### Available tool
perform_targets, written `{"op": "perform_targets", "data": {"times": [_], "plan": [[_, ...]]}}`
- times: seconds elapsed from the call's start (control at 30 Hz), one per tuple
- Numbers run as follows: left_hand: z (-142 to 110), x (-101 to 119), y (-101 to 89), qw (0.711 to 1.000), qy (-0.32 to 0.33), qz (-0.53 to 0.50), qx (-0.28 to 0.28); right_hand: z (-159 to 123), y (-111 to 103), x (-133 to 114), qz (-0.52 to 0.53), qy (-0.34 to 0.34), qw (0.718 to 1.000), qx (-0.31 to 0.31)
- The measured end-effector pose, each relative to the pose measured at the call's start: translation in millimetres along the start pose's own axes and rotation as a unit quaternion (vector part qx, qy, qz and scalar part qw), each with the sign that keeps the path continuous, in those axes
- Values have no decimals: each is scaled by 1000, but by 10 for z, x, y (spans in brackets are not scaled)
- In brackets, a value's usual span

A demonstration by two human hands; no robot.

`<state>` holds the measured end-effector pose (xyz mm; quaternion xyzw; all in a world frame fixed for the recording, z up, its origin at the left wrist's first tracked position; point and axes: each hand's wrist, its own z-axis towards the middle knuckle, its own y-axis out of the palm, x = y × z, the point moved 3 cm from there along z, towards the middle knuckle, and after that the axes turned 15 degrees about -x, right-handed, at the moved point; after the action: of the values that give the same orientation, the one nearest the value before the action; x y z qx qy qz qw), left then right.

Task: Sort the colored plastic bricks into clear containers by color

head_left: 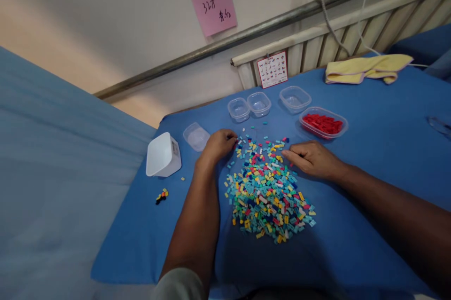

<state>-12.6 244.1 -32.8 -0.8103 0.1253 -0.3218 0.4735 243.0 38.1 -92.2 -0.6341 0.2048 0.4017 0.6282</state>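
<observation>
A big loose heap of small coloured building bricks (268, 196) lies on the blue cloth, mostly turquoise, with yellow, pink, white and dark blue ones among them. Its far end thins out into single bricks. At that end's left side is my left hand (220, 145), fingers curled and tips drawn together; a red brick shows close to them. Across from it, my right hand (310, 158) has its fingers folded in and thumb and forefinger together at the heap's right edge. What either hand pinches, if anything, is too small to make out.
Behind the heap stand two small clear tubs (259, 104), a larger clear tub (295, 98) and a tub of red bricks (322, 123). To the left are a clear container (196, 137), a white box (163, 155) and several yellow and black bricks (162, 195). A yellow cloth (364, 69) lies back right.
</observation>
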Motion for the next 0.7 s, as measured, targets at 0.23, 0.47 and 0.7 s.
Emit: {"op": "perform_targets", "data": {"times": [0.23,0.47,0.7], "plan": [[-28,41,-10,999,11,18,-38,-14,-2,1,-7,6,1000,-1],[-49,40,0,996,0,49,-81,-5,-15,-24,-2,2,1000,4],[-63,123,9,991,2,92,-97,-3,-18,-23,-16,1,1000,-1]]}}
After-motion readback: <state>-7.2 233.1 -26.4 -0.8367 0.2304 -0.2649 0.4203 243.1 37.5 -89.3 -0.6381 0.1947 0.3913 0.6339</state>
